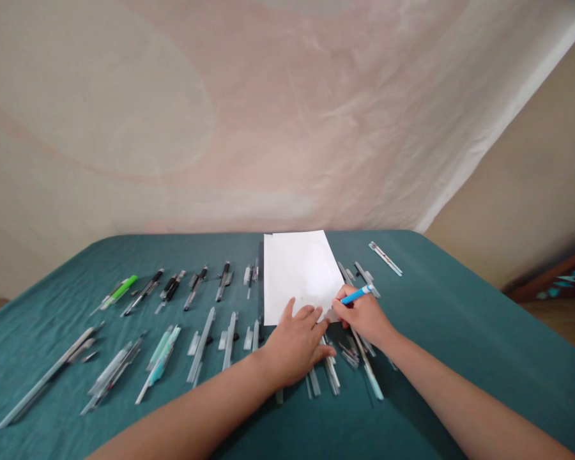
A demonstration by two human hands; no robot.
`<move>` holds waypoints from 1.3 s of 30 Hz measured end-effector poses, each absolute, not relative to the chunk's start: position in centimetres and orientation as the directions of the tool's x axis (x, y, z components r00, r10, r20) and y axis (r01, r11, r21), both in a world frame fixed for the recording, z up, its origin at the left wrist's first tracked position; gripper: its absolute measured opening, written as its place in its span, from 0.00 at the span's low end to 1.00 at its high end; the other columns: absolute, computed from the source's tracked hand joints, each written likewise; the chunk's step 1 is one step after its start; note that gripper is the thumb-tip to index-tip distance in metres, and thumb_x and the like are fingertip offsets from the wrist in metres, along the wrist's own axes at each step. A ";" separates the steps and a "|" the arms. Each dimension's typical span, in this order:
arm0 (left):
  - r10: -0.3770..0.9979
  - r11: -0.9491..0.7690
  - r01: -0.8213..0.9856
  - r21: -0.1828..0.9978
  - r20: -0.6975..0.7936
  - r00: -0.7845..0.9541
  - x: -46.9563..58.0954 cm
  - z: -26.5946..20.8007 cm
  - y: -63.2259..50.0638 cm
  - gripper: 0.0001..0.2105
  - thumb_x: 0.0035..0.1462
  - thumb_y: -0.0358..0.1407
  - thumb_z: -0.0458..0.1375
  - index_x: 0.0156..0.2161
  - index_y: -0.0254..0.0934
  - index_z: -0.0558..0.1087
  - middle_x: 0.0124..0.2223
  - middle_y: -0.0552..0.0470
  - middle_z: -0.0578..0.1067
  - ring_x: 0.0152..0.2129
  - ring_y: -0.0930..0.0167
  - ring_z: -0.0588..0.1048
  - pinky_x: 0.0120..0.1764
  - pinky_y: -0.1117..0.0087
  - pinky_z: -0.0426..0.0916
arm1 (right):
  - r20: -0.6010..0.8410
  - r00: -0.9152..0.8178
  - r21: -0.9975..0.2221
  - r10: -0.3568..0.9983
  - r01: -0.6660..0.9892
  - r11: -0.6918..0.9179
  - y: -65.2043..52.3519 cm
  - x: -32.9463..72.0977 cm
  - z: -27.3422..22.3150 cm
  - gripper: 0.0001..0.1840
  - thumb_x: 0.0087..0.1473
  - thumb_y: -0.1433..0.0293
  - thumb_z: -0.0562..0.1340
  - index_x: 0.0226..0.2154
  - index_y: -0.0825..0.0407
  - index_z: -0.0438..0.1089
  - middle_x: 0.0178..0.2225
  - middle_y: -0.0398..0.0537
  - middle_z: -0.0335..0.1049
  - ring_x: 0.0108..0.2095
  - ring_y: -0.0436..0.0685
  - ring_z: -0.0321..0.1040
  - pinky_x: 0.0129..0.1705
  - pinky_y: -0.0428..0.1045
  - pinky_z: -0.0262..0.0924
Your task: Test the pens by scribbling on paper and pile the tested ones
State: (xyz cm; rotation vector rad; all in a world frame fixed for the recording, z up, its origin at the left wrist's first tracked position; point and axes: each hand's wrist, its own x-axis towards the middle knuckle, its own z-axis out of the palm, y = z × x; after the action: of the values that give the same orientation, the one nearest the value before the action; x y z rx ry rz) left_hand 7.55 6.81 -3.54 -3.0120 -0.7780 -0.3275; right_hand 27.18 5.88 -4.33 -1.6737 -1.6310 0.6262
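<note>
A white sheet of paper (299, 268) lies on the green cloth at the middle of the table. My left hand (299, 342) rests across the paper's lower edge, fingers spread and nothing in its grasp. At the sheet's lower right corner, my right hand (361, 313) is closed around a blue pen (357, 294) with a white end. The pen tilts up to the right; its tip is hidden behind my fingers. Several disassembled pen parts (331, 374) lie just below the two hands, partly covered by them.
Rows of pens and pen parts spread over the left of the green table (52, 306), among them a bright green pen (122, 289) and a turquoise one (163, 358). Two thin white sticks (386, 259) lie at the back right. A pale cloth (268, 128) hangs behind.
</note>
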 end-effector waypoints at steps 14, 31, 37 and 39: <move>0.476 -0.877 0.480 0.037 0.218 0.852 7.5 -3.7 6.8 0.24 0.60 0.51 0.42 0.53 0.39 0.64 0.56 0.44 0.66 0.53 0.62 0.62 0.57 0.51 0.46 | 0.119 0.090 -0.762 0.989 0.647 0.033 5.7 27.1 -4.2 0.05 0.49 0.68 0.55 0.24 0.50 0.63 0.15 0.37 0.66 0.15 0.50 0.66 0.21 0.43 0.58; 0.470 -0.878 0.479 0.016 0.221 0.855 7.4 -3.7 6.9 0.23 0.61 0.50 0.42 0.54 0.40 0.64 0.57 0.45 0.66 0.53 0.63 0.62 0.57 0.52 0.45 | 0.354 0.113 -0.424 0.928 0.904 0.052 5.5 30.2 -3.8 0.13 0.58 0.61 0.50 0.36 0.45 0.69 0.28 0.45 0.73 0.29 0.57 0.70 0.29 0.47 0.56; 0.465 -0.881 0.474 0.018 0.228 0.856 7.3 -3.6 6.9 0.22 0.61 0.50 0.43 0.53 0.40 0.65 0.55 0.45 0.67 0.53 0.63 0.63 0.58 0.52 0.44 | 0.282 0.148 -0.536 0.948 0.844 0.028 6.0 30.3 -4.5 0.10 0.54 0.62 0.56 0.39 0.46 0.65 0.33 0.45 0.74 0.32 0.57 0.71 0.31 0.48 0.59; 0.457 -0.885 0.466 0.018 0.238 0.857 7.3 -3.5 6.9 0.22 0.61 0.49 0.44 0.52 0.39 0.66 0.54 0.45 0.69 0.52 0.63 0.64 0.58 0.52 0.45 | 0.280 0.136 -0.616 0.950 0.785 0.069 6.1 30.3 -4.4 0.10 0.52 0.64 0.57 0.39 0.47 0.64 0.34 0.46 0.73 0.32 0.57 0.71 0.34 0.49 0.60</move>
State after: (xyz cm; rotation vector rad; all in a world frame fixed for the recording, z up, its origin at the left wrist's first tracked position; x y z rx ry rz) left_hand 7.32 6.92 -3.47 -2.9884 -0.7426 -0.3675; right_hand 30.35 6.05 -4.43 -1.7454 -1.6799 0.3141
